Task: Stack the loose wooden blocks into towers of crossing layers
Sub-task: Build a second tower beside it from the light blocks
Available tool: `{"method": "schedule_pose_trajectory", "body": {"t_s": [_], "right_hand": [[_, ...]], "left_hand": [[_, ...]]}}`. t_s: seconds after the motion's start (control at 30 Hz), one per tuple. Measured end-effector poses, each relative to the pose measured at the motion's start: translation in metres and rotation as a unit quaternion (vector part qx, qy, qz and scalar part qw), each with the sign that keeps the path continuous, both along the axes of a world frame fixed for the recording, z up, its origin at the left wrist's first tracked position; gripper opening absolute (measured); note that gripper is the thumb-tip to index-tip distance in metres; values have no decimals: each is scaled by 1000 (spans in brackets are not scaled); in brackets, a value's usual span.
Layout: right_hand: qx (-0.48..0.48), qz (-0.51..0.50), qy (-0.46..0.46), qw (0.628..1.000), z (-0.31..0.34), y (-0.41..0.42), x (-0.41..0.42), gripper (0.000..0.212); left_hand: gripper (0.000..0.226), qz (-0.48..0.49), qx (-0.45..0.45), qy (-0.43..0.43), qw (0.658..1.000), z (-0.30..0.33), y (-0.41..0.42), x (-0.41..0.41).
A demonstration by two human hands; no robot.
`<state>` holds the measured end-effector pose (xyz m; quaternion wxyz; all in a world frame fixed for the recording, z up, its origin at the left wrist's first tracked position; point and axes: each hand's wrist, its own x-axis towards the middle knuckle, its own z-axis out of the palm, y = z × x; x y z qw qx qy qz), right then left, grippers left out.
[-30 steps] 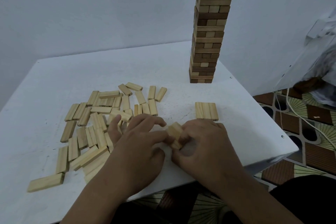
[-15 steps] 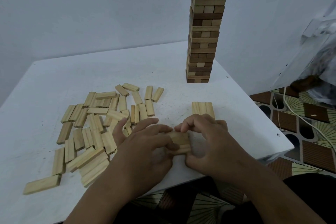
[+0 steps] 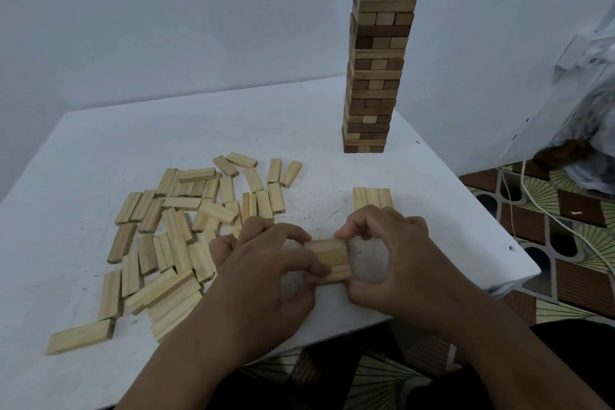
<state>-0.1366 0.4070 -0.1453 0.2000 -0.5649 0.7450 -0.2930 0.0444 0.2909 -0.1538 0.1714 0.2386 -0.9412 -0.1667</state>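
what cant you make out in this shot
Head view only:
- Left part of the held blocks: covered by the left hand; count uncertain.
- Near end of the flat row of blocks: behind the right hand.
- Tower back faces: turned away.

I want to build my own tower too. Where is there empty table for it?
Bare table lies behind the loose blocks, left of the tall tower. A smaller gap sits between the tower and the three-block row. The near left is crowded.
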Motion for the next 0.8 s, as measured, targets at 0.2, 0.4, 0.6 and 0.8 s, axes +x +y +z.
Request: {"method": "schedule_pose_trajectory", "body": {"t_s": [0.2,0.4,0.6,0.8], "right_hand": [[-50,-3,-35,998,6,1,-5,49],[-130,-51,-48,989,15,2,-33,48],[-144,-97,-23,985,5,-4,-60,46],[-137,-120,-25,983,-7,-11,-71,45]], "left_hand": [[25,-7,2,31,1000,7,-5,-6],[29,13,68,70,995,21,-4,-39],[39,22,104,76,991,18,-4,-78],[39,61,115,78,988,14,-4,-102]]}}
